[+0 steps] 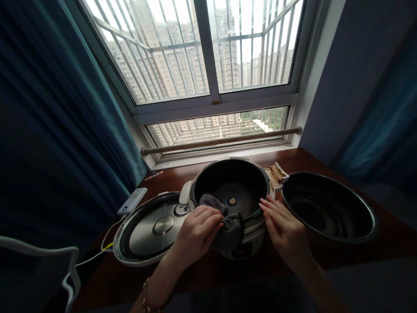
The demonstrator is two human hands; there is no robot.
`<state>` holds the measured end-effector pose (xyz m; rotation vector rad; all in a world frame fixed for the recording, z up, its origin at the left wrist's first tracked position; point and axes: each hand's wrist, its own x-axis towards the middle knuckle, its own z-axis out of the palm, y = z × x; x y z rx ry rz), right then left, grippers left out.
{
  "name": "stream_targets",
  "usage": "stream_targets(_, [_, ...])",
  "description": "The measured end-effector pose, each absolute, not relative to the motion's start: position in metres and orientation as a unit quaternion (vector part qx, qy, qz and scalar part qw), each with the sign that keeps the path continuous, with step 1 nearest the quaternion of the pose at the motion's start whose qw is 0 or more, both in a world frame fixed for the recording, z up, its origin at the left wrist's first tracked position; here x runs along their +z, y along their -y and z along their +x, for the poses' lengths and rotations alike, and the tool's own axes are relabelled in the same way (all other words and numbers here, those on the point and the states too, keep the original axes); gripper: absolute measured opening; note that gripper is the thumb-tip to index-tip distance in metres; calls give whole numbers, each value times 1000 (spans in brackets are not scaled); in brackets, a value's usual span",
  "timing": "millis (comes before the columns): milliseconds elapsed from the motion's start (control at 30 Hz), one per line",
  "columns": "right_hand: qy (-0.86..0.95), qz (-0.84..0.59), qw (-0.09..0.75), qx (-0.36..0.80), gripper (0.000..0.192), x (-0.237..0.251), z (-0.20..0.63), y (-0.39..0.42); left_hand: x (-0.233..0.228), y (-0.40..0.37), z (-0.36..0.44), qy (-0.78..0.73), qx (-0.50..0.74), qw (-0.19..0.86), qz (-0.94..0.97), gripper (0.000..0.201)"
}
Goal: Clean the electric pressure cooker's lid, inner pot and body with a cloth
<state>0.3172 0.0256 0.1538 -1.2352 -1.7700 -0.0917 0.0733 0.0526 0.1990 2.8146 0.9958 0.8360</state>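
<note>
An open rice cooker stands on the dark wooden sill, its heating plate bare inside. My left hand grips a grey cloth draped over the cooker's near rim, with part of the cloth hanging inside. My right hand rests flat against the cooker's right rim, fingers together, holding nothing. The cooker's lid lies swung open to the left. The removed black inner pot sits to the right of the cooker.
A white power bank with a cable lies at the left of the sill. A wooden rail runs below the barred window. Dark teal curtains hang on both sides.
</note>
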Motion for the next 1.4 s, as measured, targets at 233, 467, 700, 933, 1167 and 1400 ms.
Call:
stream_targets(233, [719, -494, 488, -29, 28, 153, 318, -27, 216, -89, 37, -334, 205, 56, 918, 21])
stream_targets(467, [719, -490, 493, -23, 28, 153, 321, -29, 240, -139, 39, -344, 61, -15, 937, 26])
stream_targets(700, [712, -491, 501, -20, 27, 155, 319, -28, 244, -183, 53, -345, 11, -104, 933, 23])
stream_targets(933, [716, -488, 499, -17, 27, 155, 321, -28, 242, -201, 60, -340, -9, -113, 934, 25])
stream_targets(1167, [715, -492, 497, -11, 27, 154, 320, -28, 237, -157, 66, -432, -52, -101, 895, 20])
stream_targets(1400, [710, -494, 501, -15, 28, 154, 319, -28, 231, -139, 84, -467, -98, -64, 877, 20])
